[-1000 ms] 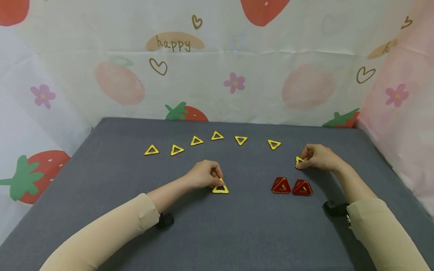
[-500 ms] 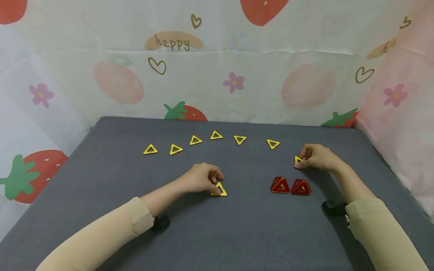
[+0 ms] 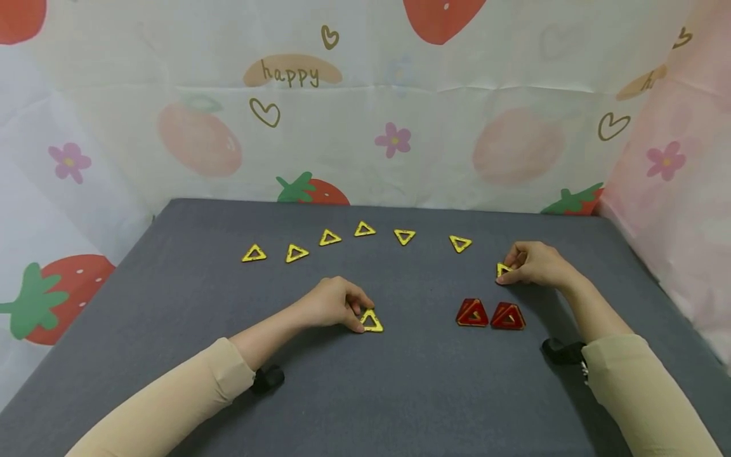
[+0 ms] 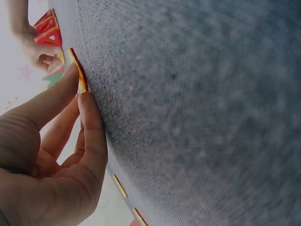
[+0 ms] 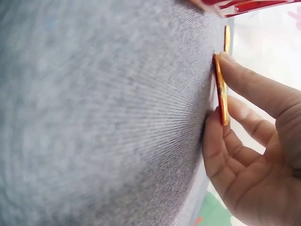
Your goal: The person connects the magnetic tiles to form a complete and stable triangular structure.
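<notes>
In the head view my left hand [image 3: 332, 303] is near the middle of the table, thumb and fingers pinching the left side of a yellow triangular tile [image 3: 374, 328] with an open centre. The left wrist view shows that tile [image 4: 79, 73] edge-on, its red underside close to the cloth. On the right, my right hand [image 3: 539, 265] pinches another yellow triangle tile [image 3: 500, 269] between thumb and fingers; its right part is hidden behind them. Seen from the right wrist, this tile [image 5: 221, 92] tilts slightly off the grey cloth.
Several yellow triangle tiles, such as one at the far left [image 3: 247, 258], form an arc across the back of the grey table [image 3: 411, 393]. Two red triangular pieces [image 3: 465, 315] stand side by side in front of my right hand. A printed curtain [image 3: 365, 171] rises behind.
My left hand has shifted left and slightly nearer, its grip moving from the tile's top to its left side. That tile has come slightly nearer. My right hand keeps its place.
</notes>
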`<state>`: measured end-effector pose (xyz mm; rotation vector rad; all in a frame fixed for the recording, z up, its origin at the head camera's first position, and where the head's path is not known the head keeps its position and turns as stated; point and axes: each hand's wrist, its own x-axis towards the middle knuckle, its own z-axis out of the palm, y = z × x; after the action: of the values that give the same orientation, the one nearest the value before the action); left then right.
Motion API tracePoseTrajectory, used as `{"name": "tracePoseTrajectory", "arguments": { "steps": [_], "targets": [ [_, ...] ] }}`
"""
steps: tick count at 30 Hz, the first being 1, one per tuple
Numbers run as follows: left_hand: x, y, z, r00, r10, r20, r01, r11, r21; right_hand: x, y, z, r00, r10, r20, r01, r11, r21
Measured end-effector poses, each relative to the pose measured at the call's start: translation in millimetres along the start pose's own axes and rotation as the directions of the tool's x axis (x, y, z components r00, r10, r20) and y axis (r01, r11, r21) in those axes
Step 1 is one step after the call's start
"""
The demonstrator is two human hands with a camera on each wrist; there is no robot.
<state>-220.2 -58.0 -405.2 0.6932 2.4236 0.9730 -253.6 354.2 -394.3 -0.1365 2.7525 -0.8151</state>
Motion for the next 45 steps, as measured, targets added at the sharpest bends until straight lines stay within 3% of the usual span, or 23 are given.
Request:
{"name": "tracePoseTrajectory", "arguments": {
  "steps": [9,15,21,27,34,45],
  "targets": [
    [-0.4,-0.9,1.8,1.000,0.007,-0.016,-0.007,1.000,0.015,-2.6,-6.4,-1.4,1.000,0.014,-0.019,-0.014,1.000,0.016],
    [-0.7,-0.5,2.3,1.000,0.017,-0.022,-0.017,0.999,0.031,-7.8,-15.7,-2.3,1.000,-0.004,-0.026,0.006,0.995,0.101],
    [-1.4,0.1,2.7,1.000,0.007,-0.027,-0.006,0.999,0.038,-14.0,-37.0,-7.6,0.994,-0.031,-0.100,0.045,0.989,0.144],
    [-1.2,-0.3,3.1,0.999,0.011,-0.031,-0.010,0.999,0.038,-23.2,-65.0,-6.3,0.991,-0.069,-0.117,0.090,0.978,0.188],
    [-1.5,-1.4,3.1,1.000,0.003,-0.028,-0.002,1.000,0.020,-31.1,-99.7,15.2,0.985,-0.129,-0.115,0.155,0.956,0.250],
    [-1.8,-0.9,3.4,0.999,-0.026,-0.042,0.026,1.000,0.005,-28.9,-140.1,75.1,0.976,-0.209,-0.065,0.218,0.949,0.229]
  ]
}}
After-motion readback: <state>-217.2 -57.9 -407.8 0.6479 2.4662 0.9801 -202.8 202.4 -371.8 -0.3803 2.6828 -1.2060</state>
